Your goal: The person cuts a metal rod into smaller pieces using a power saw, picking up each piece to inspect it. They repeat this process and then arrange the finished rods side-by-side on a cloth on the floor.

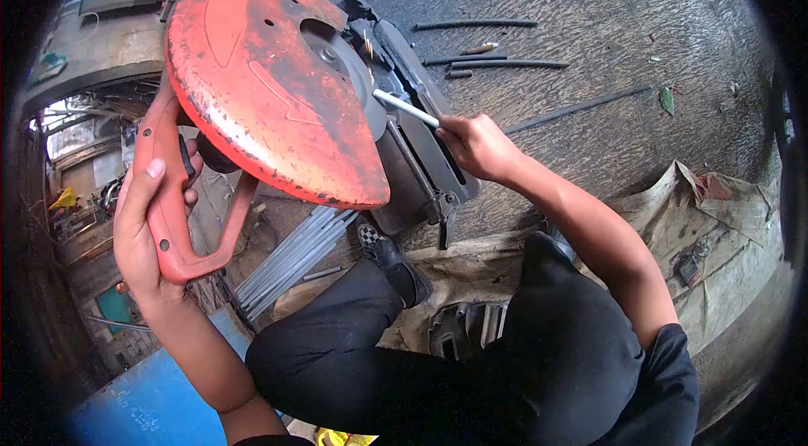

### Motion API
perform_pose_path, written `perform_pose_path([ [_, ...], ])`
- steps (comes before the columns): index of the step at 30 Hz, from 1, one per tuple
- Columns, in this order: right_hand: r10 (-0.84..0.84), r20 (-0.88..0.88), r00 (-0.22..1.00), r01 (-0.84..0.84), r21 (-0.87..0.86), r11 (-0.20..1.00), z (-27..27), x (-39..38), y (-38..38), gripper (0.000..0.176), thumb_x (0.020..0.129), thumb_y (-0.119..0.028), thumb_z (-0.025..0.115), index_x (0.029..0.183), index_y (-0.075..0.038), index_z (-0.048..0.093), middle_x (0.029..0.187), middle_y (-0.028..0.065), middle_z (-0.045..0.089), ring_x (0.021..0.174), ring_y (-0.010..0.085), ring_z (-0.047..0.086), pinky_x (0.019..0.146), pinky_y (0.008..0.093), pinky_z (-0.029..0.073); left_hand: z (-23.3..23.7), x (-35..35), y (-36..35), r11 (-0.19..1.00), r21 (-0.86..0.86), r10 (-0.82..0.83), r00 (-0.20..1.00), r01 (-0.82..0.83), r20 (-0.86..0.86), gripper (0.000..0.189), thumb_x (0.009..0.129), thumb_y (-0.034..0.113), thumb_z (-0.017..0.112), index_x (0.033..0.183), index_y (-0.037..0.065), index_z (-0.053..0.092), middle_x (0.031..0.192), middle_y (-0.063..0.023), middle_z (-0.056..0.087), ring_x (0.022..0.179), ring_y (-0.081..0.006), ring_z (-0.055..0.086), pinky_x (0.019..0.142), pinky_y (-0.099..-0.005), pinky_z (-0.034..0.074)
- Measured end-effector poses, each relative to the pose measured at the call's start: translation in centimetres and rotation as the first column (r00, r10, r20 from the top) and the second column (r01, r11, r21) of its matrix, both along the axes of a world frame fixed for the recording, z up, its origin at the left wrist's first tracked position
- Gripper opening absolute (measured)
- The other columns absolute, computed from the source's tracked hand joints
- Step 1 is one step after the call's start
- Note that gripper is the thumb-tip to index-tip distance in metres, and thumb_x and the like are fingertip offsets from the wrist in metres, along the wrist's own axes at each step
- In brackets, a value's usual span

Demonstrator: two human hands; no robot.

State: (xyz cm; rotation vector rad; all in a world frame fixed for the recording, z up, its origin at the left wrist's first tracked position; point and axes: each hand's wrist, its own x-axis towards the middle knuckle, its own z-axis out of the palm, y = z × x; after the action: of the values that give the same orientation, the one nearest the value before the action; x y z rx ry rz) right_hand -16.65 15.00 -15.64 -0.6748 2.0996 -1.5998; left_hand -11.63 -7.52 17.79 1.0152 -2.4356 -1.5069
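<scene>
A chop saw with a scuffed red blade guard [278, 92] stands in front of me. My left hand [147, 202] is wrapped round its red handle [172, 219], fingers at the black trigger. My right hand [478, 146] pinches the end of a light-coloured tube [408, 108]. The tube's other end lies at the edge of the grey cutting disc [358, 67], above the saw's dark base [412, 168]. Whether the disc touches the tube I cannot tell.
Several dark rods [513, 64] lie on the floor beyond the saw. A bundle of grey tubes [295, 257] lies near my foot at the left. A blue panel [160, 387] is at lower left, a crumpled cloth [715, 252] at right.
</scene>
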Motion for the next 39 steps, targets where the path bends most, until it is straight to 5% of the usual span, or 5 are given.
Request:
perform_pose_path([
  [9,-0.007,-0.259,0.966,0.032,0.094,0.995,-1.2,0.8,0.1,0.020,0.089,-0.016,0.054,0.103,-0.002,0.057,0.068,0.0216,0.060,0.063,0.0416,0.060,0.057,0.0497,0.049,-0.3,-0.2,0.7,0.999,-0.033,0.024,0.999,-0.025,-0.032,0.049,0.088,0.024,0.061,0.125,-0.005,0.049,0.097,-0.0137,0.065,0.067,-0.0133,0.060,0.061,-0.0215,0.051],
  [21,0.051,-0.531,0.846,0.081,0.222,0.972,-0.6,1.0,1.1,0.044,0.082,-0.011,0.057,0.125,-0.005,0.054,0.076,0.0153,0.060,0.064,0.0343,0.062,0.058,0.0434,0.051,-0.3,-0.3,1.2,0.999,-0.043,0.018,0.999,-0.020,-0.031,0.049,0.089,0.023,0.061,0.126,-0.006,0.047,0.099,-0.0135,0.063,0.072,-0.0132,0.059,0.063,-0.0201,0.050],
  [28,-0.046,0.202,0.978,0.046,0.009,0.999,-0.3,-0.6,1.4,0.033,0.095,-0.025,0.049,0.116,0.000,0.058,0.068,0.0154,0.058,0.060,0.0330,0.060,0.060,0.0444,0.045,0.1,0.4,-1.4,0.995,0.047,-0.087,0.994,0.084,0.060,0.049,0.091,0.017,0.056,0.132,-0.006,0.043,0.113,-0.0178,0.060,0.095,-0.0176,0.061,0.075,-0.0253,0.050],
  [31,0.173,0.483,0.858,-0.091,-0.189,0.978,-0.7,-1.0,1.6,0.035,0.101,-0.030,0.043,0.109,-0.001,0.062,0.062,-0.0068,0.039,0.055,0.0049,0.035,0.048,0.0248,0.030,-0.1,0.1,-0.1,0.998,0.047,-0.032,0.999,0.032,-0.013,0.048,0.091,0.017,0.057,0.131,-0.006,0.043,0.114,-0.0178,0.060,0.097,-0.0185,0.061,0.078,-0.0260,0.050],
  [39,0.235,0.648,0.724,-0.071,-0.269,0.961,0.0,0.1,0.6,0.036,0.100,-0.032,0.046,0.103,0.000,0.063,0.058,-0.0070,0.037,0.051,0.0040,0.034,0.045,0.0231,0.028,-0.1,0.1,0.0,0.999,0.034,-0.006,1.000,0.006,-0.019,0.051,0.090,0.021,0.057,0.131,-0.006,0.044,0.117,-0.0184,0.059,0.101,-0.0211,0.061,0.085,-0.0290,0.048],
])
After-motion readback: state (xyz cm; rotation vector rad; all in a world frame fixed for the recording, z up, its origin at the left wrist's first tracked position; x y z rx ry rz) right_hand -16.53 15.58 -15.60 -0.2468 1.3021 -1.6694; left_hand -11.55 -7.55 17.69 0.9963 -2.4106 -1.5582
